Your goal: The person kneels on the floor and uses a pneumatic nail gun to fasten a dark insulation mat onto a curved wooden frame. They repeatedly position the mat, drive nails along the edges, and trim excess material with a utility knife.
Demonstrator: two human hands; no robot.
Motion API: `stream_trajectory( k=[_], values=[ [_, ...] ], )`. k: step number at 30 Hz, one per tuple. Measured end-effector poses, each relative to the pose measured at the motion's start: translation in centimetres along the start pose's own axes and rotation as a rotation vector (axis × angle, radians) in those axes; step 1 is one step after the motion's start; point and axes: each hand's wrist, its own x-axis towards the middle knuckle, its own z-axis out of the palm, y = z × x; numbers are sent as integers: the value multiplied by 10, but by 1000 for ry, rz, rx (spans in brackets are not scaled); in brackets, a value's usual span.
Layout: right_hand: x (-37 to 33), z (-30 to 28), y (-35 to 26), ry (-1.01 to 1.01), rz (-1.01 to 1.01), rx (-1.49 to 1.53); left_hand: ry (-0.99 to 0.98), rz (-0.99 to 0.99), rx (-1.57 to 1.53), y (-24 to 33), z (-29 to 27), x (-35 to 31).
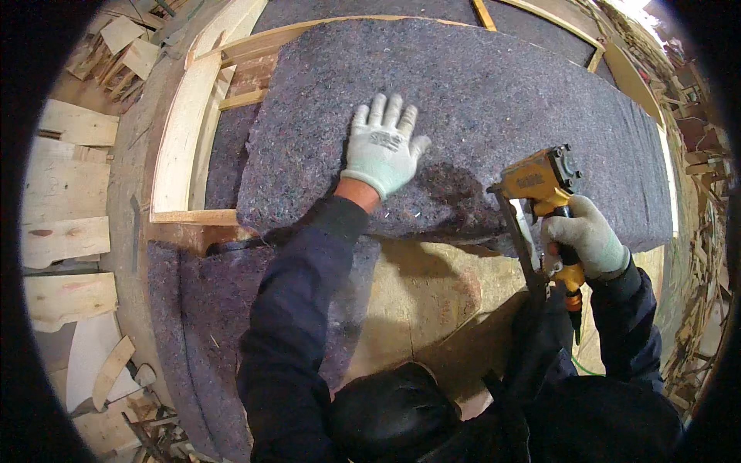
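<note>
My left hand [384, 147], in a pale work glove, lies flat with fingers stretched on a thick grey felt sheet [494, 100]. The felt covers much of a wooden frame [179, 147]. My gloved right hand [588, 238] is wrapped round the handle of a yellow and black pneumatic staple gun [535, 177]. Its nose points left, over the near part of the felt, and casts a shadow there. From here I cannot tell whether the nose touches the felt. A green air hose [585, 369] shows below the gun's handle.
More felt [193, 309] hangs at the near left, beside a plywood panel [417, 301] in front of me. Cut boards [68, 241] lie on the floor at left. Wood scraps [698, 324] are heaped along the right. Another felt-covered frame part [532, 31] lies at the far side.
</note>
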Motion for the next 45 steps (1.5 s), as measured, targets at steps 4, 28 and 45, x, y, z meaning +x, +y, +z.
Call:
stream_trajectory(
  k=[4, 28, 45],
  values=[
    [6, -11, 7, 83, 3, 50, -33, -95, 96, -27, 1, 15],
    [93, 17, -82, -58, -187, -238, 39, -974, -1463, -291, 48, -13],
    [282, 61, -200, -48, -444, -179, 163, -806, -595, -269, 20, -1]
  ],
)
